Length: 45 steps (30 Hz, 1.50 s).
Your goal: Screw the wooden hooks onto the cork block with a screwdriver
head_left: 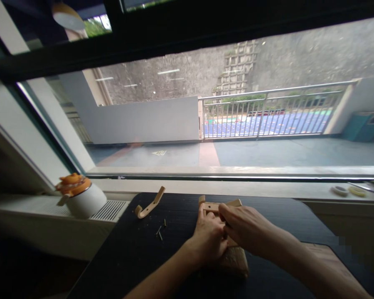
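Observation:
My left hand is closed around a light wooden piece with a hole in it, its fingers pressed against the near side. Its upturned end rises beyond my fingers. Against it, my right hand is curled with fingers bunched together; whatever it grips is hidden. Under both hands lies a thick brown block with a worn surface. To the left on the dark table rests a separate curved wooden piece, hooked at one end and with holes. Several screws or nails lie loose near it.
The black table stands against a window sill. A white pot with an orange lid sits at left. Rolls of tape lie on the sill at right. A wood-patterned board is partly behind my right forearm.

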Each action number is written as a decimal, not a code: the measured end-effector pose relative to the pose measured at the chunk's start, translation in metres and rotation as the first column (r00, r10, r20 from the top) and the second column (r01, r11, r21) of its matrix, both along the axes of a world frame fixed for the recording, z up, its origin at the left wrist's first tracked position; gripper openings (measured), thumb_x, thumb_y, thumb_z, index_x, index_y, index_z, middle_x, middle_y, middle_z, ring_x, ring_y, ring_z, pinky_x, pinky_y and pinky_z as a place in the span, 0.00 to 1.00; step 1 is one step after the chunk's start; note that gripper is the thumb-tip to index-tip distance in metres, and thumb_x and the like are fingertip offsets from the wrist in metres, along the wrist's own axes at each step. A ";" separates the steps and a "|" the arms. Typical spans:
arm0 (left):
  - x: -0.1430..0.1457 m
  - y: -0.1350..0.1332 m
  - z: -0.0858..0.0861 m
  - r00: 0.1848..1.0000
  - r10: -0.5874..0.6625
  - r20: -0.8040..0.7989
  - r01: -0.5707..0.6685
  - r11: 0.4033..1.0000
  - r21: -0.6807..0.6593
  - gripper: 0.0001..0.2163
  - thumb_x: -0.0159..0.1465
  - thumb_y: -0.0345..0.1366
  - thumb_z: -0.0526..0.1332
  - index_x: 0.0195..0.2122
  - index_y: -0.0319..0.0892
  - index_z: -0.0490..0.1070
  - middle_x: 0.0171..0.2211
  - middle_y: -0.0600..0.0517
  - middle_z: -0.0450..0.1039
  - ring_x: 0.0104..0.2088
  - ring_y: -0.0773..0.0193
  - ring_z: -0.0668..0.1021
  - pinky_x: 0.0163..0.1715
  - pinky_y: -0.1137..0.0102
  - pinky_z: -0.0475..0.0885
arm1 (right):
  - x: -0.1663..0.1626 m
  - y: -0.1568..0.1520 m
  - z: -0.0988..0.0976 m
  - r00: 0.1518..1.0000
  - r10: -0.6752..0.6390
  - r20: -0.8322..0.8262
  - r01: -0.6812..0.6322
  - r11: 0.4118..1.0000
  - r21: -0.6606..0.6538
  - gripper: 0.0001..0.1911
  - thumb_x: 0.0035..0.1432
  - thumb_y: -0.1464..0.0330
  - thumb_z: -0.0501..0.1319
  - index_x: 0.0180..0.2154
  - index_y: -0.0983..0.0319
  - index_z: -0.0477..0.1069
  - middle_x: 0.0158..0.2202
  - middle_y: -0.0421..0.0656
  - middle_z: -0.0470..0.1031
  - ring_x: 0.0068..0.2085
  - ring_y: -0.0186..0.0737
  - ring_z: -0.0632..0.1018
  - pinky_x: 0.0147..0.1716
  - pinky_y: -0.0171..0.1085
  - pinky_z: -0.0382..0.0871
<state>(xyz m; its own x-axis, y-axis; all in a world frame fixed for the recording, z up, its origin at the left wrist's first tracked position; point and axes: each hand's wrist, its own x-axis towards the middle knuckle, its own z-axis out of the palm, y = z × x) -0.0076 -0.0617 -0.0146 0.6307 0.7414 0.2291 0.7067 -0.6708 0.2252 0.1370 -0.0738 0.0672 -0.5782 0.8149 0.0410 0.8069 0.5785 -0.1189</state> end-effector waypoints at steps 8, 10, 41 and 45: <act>0.001 0.002 -0.003 0.999 0.004 -0.038 -0.004 1.000 -0.005 0.08 0.60 0.41 0.59 0.36 0.47 0.76 0.38 0.52 0.77 0.45 0.54 0.73 0.60 0.44 0.42 | 0.014 -0.007 -0.010 0.984 -0.072 -0.161 0.082 0.995 0.056 0.11 0.56 0.75 0.53 0.41 0.61 0.67 0.35 0.44 0.76 0.34 0.41 0.77 0.28 0.34 0.58; 0.001 0.002 -0.003 0.999 0.006 -0.053 -0.006 1.000 0.000 0.08 0.61 0.40 0.58 0.37 0.47 0.76 0.39 0.51 0.77 0.46 0.53 0.72 0.60 0.43 0.41 | 0.013 -0.008 -0.015 0.972 -0.002 -0.235 0.020 0.997 0.073 0.10 0.58 0.77 0.52 0.37 0.61 0.69 0.34 0.44 0.76 0.33 0.38 0.76 0.29 0.34 0.59; 0.003 0.000 0.002 0.999 0.033 0.022 -0.032 0.999 -0.030 0.08 0.59 0.37 0.59 0.36 0.45 0.76 0.38 0.49 0.78 0.46 0.53 0.73 0.61 0.44 0.42 | 0.006 -0.009 -0.014 0.961 -0.090 -0.260 0.120 0.987 0.102 0.08 0.59 0.75 0.55 0.38 0.61 0.71 0.35 0.42 0.75 0.34 0.39 0.75 0.30 0.34 0.60; 0.002 0.001 0.002 1.000 0.010 0.020 -0.010 0.999 -0.041 0.09 0.59 0.37 0.58 0.38 0.46 0.76 0.39 0.51 0.78 0.47 0.52 0.73 0.61 0.43 0.40 | 0.010 -0.014 -0.009 0.949 0.000 -0.316 0.018 0.998 0.053 0.13 0.58 0.77 0.55 0.42 0.59 0.71 0.39 0.42 0.75 0.36 0.38 0.75 0.32 0.33 0.61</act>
<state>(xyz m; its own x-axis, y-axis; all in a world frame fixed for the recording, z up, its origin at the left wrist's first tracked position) -0.0051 -0.0606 -0.0124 0.6187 0.7566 0.2114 0.7083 -0.6537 0.2665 0.1466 -0.0880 0.0582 -0.5210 0.8115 0.2646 0.7386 0.5840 -0.3369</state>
